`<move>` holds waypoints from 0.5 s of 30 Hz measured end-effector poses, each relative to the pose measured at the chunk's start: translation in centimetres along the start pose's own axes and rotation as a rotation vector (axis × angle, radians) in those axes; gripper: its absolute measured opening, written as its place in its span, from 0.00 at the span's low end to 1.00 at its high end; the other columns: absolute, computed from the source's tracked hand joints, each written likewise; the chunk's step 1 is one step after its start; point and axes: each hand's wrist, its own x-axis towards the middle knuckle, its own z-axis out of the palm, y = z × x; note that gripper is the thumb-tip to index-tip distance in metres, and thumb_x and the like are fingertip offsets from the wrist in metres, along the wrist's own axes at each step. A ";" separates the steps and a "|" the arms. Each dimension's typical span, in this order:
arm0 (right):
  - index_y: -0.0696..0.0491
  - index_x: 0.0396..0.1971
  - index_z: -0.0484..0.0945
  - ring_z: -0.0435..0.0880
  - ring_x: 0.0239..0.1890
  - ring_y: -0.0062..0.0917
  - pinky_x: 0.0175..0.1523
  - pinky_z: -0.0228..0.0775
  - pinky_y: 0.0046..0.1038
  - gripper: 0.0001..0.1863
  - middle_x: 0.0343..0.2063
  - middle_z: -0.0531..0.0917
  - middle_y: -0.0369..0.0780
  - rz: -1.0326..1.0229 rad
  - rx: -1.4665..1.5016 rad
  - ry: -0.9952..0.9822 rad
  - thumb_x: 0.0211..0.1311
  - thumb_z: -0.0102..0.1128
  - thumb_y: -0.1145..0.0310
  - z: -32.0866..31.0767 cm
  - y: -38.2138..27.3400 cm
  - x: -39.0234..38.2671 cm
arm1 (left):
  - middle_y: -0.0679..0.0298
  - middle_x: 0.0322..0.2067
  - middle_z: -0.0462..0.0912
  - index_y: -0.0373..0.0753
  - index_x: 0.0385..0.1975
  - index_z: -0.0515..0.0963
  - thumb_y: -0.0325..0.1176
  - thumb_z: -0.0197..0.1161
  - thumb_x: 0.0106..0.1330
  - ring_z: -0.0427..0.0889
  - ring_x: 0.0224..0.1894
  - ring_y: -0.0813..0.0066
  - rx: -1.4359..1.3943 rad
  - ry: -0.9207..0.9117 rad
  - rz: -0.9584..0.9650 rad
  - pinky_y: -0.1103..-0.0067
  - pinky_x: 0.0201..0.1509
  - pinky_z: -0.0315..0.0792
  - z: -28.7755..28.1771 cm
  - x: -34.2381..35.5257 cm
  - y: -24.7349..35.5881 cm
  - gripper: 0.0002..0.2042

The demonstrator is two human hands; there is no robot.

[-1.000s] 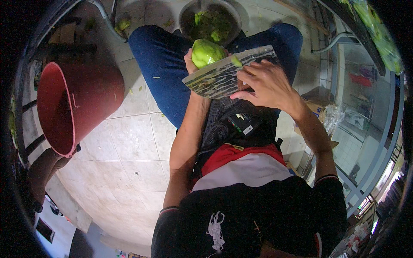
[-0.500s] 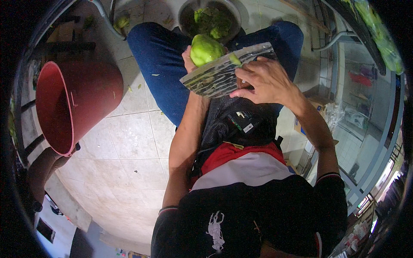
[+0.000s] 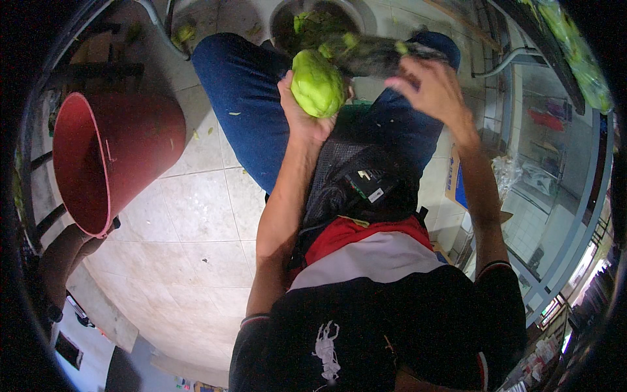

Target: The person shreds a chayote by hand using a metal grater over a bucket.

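Note:
My left hand (image 3: 304,121) is wrapped round a lumpy, light-green, chayote-like vegetable (image 3: 318,85), held above my lap. My right hand (image 3: 431,91), smeared by motion, grips a broad-bladed cleaver (image 3: 375,55). The dark blade reaches left from the hand, beyond the vegetable and apart from my left hand; its handle is mostly hidden by the fingers. Small green bits show along the blade. Behind the blade, between my knees, stands a metal bowl (image 3: 360,14) with dark contents and green pieces, partly covered from sight.
A red bucket (image 3: 147,130) lies tipped on its side at the left, its mouth facing left. Green scraps dot the tiled floor (image 3: 202,202). Metal frame legs (image 3: 522,53) stand at both sides. A bagged green vegetable (image 3: 575,59) is at upper right, above a glass-fronted cabinet (image 3: 522,189).
The cleaver has swung away from the vegetable, up and to the right, with my right hand. My left hand now shows more of the vegetable, tilted slightly lower.

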 end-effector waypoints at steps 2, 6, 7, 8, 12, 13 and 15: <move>0.55 0.34 0.78 0.82 0.28 0.39 0.35 0.73 0.38 0.24 0.24 0.80 0.44 0.045 0.052 0.104 0.55 0.65 0.47 -0.8 0.8 -0.3 | 0.55 0.47 0.78 0.41 0.52 0.72 0.59 0.48 0.64 0.79 0.46 0.56 0.014 0.033 0.027 0.60 0.49 0.77 -0.5 0.3 -0.3 0.28; 0.50 0.29 0.77 0.83 0.28 0.39 0.33 0.74 0.39 0.24 0.24 0.82 0.40 -0.144 0.098 0.022 0.52 0.65 0.42 -2.4 -3.7 -1.4 | 0.55 0.49 0.78 0.41 0.52 0.73 0.57 0.47 0.65 0.79 0.48 0.56 0.040 0.019 0.068 0.62 0.50 0.77 -0.8 0.7 -0.1 0.27; 0.51 0.28 0.77 0.82 0.27 0.39 0.32 0.74 0.38 0.24 0.24 0.81 0.39 -0.265 0.123 0.017 0.51 0.66 0.43 -1.9 -4.3 -1.4 | 0.57 0.51 0.78 0.42 0.52 0.74 0.57 0.46 0.67 0.79 0.49 0.57 0.035 0.045 0.044 0.64 0.51 0.77 -0.1 -0.1 -0.3 0.26; 0.51 0.28 0.77 0.82 0.27 0.38 0.32 0.74 0.37 0.24 0.23 0.81 0.39 -0.351 0.127 0.058 0.51 0.67 0.43 -1.5 -5.0 -1.4 | 0.57 0.46 0.80 0.41 0.50 0.74 0.58 0.46 0.67 0.80 0.46 0.58 0.041 0.001 0.027 0.65 0.49 0.77 -0.9 0.4 -0.3 0.27; 0.50 0.27 0.77 0.83 0.28 0.36 0.33 0.74 0.36 0.24 0.23 0.81 0.36 -0.435 0.122 -0.031 0.49 0.67 0.42 -0.7 -6.0 -1.1 | 0.56 0.38 0.82 0.38 0.46 0.75 0.58 0.47 0.66 0.83 0.38 0.60 -0.044 -0.155 -0.040 0.65 0.44 0.78 -3.3 2.2 0.6 0.26; 0.50 0.27 0.77 0.83 0.28 0.36 0.33 0.74 0.37 0.24 0.24 0.82 0.36 -0.414 0.117 -0.077 0.49 0.66 0.42 -0.5 -5.9 -1.0 | 0.57 0.38 0.83 0.39 0.46 0.76 0.57 0.47 0.67 0.83 0.38 0.61 -0.026 -0.132 -0.025 0.66 0.44 0.78 -3.3 2.2 0.6 0.26; 0.49 0.27 0.77 0.83 0.29 0.36 0.34 0.74 0.37 0.24 0.23 0.81 0.36 -0.427 0.091 -0.084 0.50 0.66 0.42 -0.2 -5.9 -0.8 | 0.58 0.38 0.84 0.40 0.45 0.77 0.56 0.47 0.67 0.84 0.37 0.63 0.006 -0.083 0.005 0.68 0.45 0.79 -3.5 2.2 0.4 0.25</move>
